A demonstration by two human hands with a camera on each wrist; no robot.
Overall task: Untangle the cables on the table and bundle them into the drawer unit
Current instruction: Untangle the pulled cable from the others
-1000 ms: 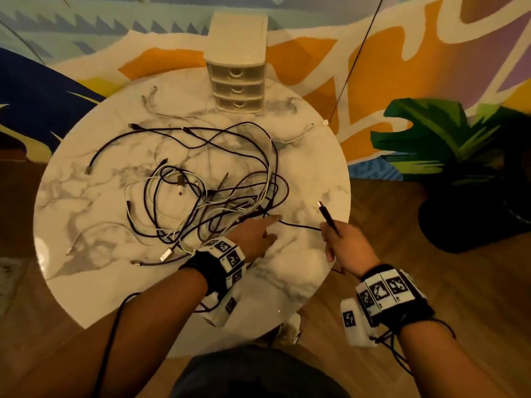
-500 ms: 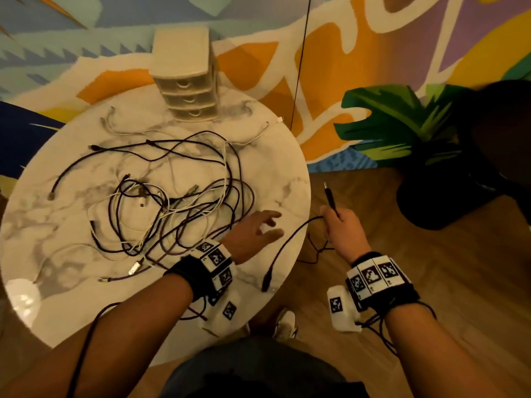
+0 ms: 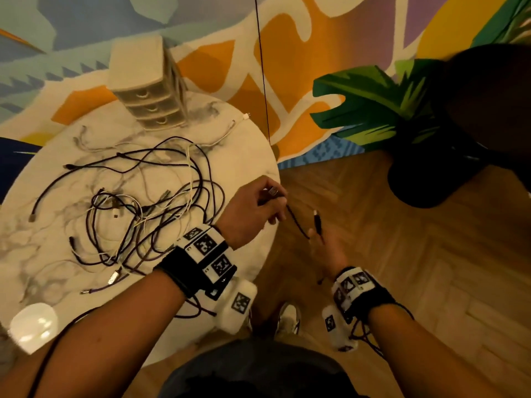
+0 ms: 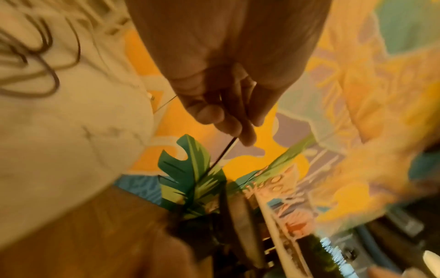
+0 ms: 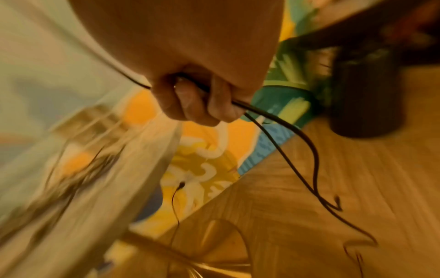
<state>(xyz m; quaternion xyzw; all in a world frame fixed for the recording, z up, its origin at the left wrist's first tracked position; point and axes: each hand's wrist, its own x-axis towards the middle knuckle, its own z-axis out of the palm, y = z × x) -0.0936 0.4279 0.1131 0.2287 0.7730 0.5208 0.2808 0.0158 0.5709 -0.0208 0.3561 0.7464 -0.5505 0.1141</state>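
Off table [image 3: 253,156], L hand [image 3: 247,216] now grips black cable [image 3: 296,222]

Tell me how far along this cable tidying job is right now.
Early stage. Done: one black cable is pulled free of the pile, off the table's edge. In hand: the left hand pinches one plug end, the right hand grips the other. Left: the tangle still lies on the table, and the drawer unit has all drawers closed, nothing bundled inside yet.
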